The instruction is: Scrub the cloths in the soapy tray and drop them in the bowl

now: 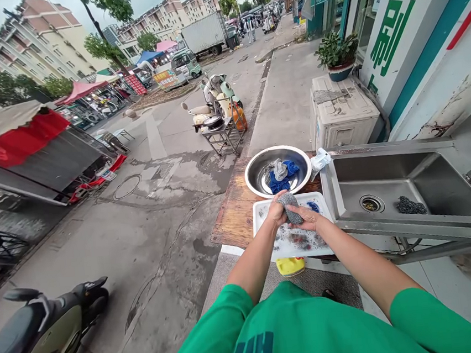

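The grey scouring pad [290, 207] sits bunched between both hands, directly above the far half of the white tray [259, 210]. The left hand [276, 211] clenches it from the nine o'clock side, fingers curled over its top; the right hand [308, 218] grasps it from four o'clock, thumb pressed along its lower edge. Both hands are closed on the pad, neither one slack.

The tray under it lies on the wooden tabletop [234, 210] and carries suds and reddish-brown residue [302, 240] in its near half, at six o'clock from the pad. A blue scrap [313, 206] shows at the tray's far right corner, at three o'clock.

To work the pad well here, I judge it best kept low over the tray so the drips land inside the rim, and squeezed evenly from both sides rather than twisted, since steel mesh snags skin. The tray's near edge seems to overhang the tabletop, so downward pressure should go toward the middle.

At twelve o'clock stands a steel basin [255, 169] holding a grey cloth [278, 168] and a blue cloth [281, 182]. At two to three o'clock is the steel sink [384, 165] with a second dark scourer [409, 206] beside its drain [370, 203]. A yellow container [289, 266] sits below the tray at six o'clock. Scooters and stalls lie well apart, out on the street.
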The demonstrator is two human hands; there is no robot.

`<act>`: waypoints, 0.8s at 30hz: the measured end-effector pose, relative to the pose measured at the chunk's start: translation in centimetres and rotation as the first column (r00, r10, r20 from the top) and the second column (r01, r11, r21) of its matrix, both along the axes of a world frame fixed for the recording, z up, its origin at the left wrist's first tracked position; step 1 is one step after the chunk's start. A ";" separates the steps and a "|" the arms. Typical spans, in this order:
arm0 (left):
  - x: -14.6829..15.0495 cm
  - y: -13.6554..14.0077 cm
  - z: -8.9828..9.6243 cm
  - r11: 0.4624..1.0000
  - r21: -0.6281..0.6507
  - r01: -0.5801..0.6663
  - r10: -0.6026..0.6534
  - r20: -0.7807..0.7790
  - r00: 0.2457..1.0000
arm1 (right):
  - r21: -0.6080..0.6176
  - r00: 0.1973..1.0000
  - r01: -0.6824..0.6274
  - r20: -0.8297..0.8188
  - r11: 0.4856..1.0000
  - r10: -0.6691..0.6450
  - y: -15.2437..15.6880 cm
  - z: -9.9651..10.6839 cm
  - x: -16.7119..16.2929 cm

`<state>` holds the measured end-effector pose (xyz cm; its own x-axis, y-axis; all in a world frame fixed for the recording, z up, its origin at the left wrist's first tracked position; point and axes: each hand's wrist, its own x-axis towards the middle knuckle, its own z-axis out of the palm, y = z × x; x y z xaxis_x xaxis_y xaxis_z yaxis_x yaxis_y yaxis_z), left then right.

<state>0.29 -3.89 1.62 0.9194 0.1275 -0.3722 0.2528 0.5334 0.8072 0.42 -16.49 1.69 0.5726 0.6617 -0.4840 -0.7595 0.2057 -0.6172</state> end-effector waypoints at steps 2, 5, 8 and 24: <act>0.4 0.8 -0.1 0.994 0.112 0.013 -0.004 -0.081 0.997 | -0.009 0.999 -0.050 -0.002 0.999 0.050 0.1 -0.2 0.0; 0.1 3.1 0.0 0.969 0.136 0.206 -0.184 -0.155 0.971 | 0.022 0.987 -0.137 -0.081 0.990 0.139 -0.2 -0.2 0.4; -0.9 4.9 0.2 0.932 -0.101 0.348 -0.355 -0.059 0.933 | 0.157 0.933 -0.217 -0.257 0.963 0.252 -0.2 0.2 0.6; 0.0 3.8 -2.2 0.967 -0.148 0.206 -0.197 0.071 0.978 | -0.008 0.849 -0.488 -0.238 0.873 0.472 1.6 -0.7 0.5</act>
<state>0.26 -0.04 -0.57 0.9398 -0.1171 -0.3211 0.3254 0.5944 0.7354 0.92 -14.94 0.95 0.0644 0.7884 -0.6118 -0.8706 -0.2552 -0.4206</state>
